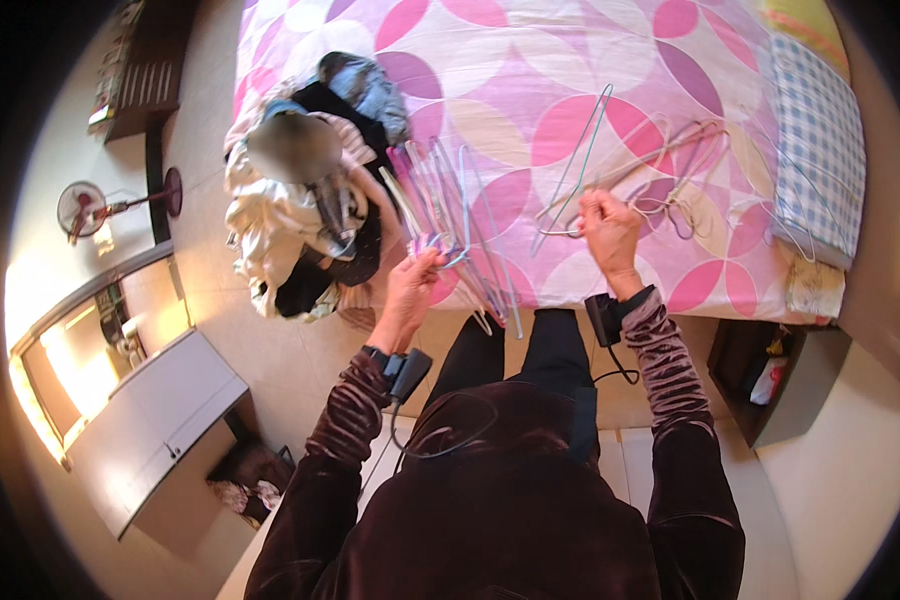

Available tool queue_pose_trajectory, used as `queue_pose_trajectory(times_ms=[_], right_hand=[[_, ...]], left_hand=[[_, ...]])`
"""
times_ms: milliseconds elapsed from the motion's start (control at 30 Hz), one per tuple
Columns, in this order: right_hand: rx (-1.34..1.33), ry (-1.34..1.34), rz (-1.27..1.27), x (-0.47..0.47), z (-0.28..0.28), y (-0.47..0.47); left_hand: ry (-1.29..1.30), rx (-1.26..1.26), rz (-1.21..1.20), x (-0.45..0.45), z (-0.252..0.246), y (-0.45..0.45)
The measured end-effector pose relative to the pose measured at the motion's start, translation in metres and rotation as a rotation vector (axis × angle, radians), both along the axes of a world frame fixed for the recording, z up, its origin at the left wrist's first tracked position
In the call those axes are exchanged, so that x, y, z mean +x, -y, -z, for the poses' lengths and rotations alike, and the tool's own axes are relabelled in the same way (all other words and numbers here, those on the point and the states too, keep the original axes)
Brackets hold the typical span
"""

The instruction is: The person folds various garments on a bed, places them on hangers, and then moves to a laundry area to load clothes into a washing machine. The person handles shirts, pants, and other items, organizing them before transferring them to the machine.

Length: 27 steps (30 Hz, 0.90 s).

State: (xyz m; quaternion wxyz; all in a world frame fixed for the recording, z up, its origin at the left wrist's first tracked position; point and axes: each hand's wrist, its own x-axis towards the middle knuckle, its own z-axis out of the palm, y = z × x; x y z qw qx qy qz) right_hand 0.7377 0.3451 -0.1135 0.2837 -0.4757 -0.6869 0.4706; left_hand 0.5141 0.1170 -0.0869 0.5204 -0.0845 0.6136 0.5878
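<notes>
A bunch of clothes hangers (487, 262), in pink, white and blue, hangs from my left hand (412, 289), which is closed around their hooks over the bed's front edge. My right hand (610, 232) grips a few thin hangers (592, 142), one of them green, above the patterned bedsheet (480, 45). More loose hangers (694, 150) lie tangled on the sheet to the right of it. Left of my left hand, a heap of clothes (270, 217) in cream, black and blue rests at the bed's left side.
A blue checked folded cloth or pillow (817, 150) lies at the bed's right edge. Below it stands a dark open cabinet (787, 382). At the left are a fan (82, 210), a white-topped table (157, 427) and a dark shelf unit (146, 75).
</notes>
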Motion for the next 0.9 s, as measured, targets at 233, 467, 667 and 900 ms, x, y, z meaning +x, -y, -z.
queue_pose_trajectory(times_ms=[233,467,667,900], right_hand=[[0.229,-0.064,-0.605,-0.093,-0.051,0.099],[0.235,0.078,-0.734,-0.107,-0.047,0.14],[0.247,0.004,-0.763,-0.103,-0.048,0.156],[-0.081,0.106,-0.33,-0.042,0.048,0.099]], left_hand=[[0.067,0.057,0.068,0.007,-0.022,0.007],[0.021,0.074,-0.005,0.008,-0.014,0.037],[-0.01,-0.042,0.013,-0.001,0.001,0.047],[0.041,-0.006,-0.006,-0.009,0.005,0.052]])
